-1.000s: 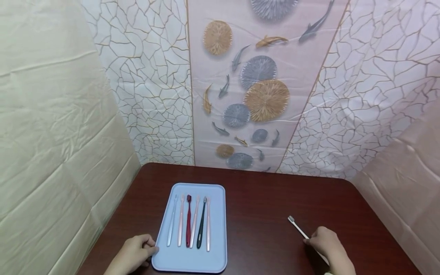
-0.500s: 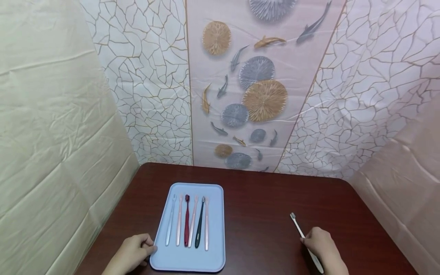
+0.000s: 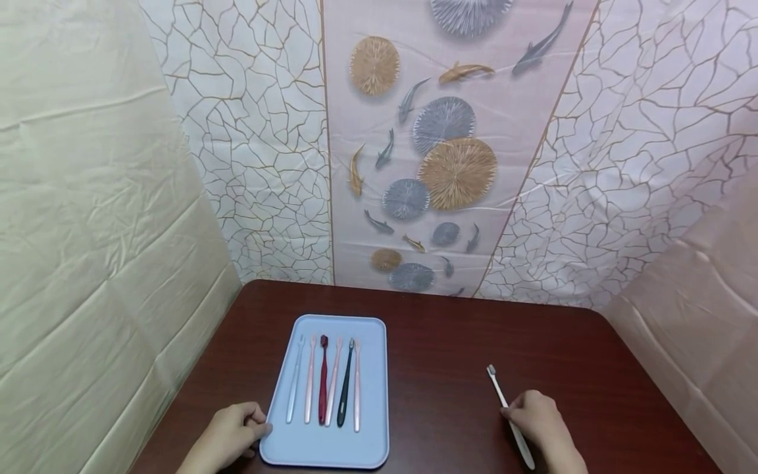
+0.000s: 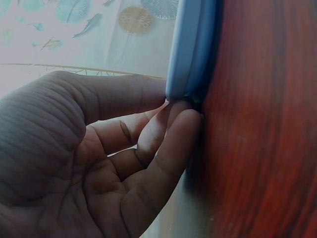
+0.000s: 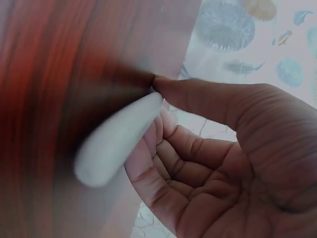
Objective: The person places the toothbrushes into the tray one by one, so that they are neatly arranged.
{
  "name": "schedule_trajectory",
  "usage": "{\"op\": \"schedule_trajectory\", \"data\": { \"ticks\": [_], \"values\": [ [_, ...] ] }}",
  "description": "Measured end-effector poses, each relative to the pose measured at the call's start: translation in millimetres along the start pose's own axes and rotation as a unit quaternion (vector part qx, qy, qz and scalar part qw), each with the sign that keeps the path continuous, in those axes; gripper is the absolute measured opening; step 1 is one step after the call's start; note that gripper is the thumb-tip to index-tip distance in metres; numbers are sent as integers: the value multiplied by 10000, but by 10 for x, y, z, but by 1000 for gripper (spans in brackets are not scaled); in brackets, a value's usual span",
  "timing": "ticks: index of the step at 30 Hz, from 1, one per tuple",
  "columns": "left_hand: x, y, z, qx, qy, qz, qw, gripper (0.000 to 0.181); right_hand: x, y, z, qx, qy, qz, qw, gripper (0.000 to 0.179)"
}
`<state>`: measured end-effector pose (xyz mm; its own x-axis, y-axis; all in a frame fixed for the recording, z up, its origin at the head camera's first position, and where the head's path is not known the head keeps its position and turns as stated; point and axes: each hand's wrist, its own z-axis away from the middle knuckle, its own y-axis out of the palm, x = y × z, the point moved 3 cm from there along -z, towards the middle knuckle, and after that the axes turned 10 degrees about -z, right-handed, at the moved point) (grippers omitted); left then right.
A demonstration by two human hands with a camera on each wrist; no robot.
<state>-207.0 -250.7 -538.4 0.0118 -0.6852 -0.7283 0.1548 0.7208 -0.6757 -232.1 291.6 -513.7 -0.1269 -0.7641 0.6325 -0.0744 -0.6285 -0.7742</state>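
Observation:
My left hand (image 3: 227, 434) pinches the near left edge of a light blue tray (image 3: 361, 453). In the left wrist view, the thumb is at the tray's rim (image 4: 185, 54) and the fingertips are curled under it. Several toothbrushes lie side by side on the tray, heads away from me: a pale translucent one (image 3: 294, 385), pink ones, a red one (image 3: 322, 388) and a dark green one (image 3: 345, 392). At the right, my right hand (image 3: 537, 421) pinches a white toothbrush (image 3: 518, 444) by its middle, close over the table. Its thick handle end (image 5: 106, 151) points toward me.
A dark reddish-brown wooden table (image 3: 444, 368) carries everything. Behind it hangs a patterned cloth (image 3: 408, 158) with fish and round motifs. Beige padded cloth walls (image 3: 106, 230) stand at the left and right sides.
My right hand has moved left with the white toothbrush, which now points more steeply away from me. The left hand has stayed at the tray, and the tray has not moved.

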Motion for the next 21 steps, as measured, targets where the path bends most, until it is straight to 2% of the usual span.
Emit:
{"op": "schedule_trajectory", "data": {
  "ticks": [5,13,21],
  "values": [
    [-2,3,-7,18,-53,7,10000,14,112,55,-4,-60,-92,-59,9999,17],
    [16,12,-17,24,-21,13,10000,14,229,119,-35,128,-65,-114,9998,18],
    [29,11,-13,-29,-8,-17,10000,14,334,117,-26,47,-161,-188,9997,19]
  ]
}}
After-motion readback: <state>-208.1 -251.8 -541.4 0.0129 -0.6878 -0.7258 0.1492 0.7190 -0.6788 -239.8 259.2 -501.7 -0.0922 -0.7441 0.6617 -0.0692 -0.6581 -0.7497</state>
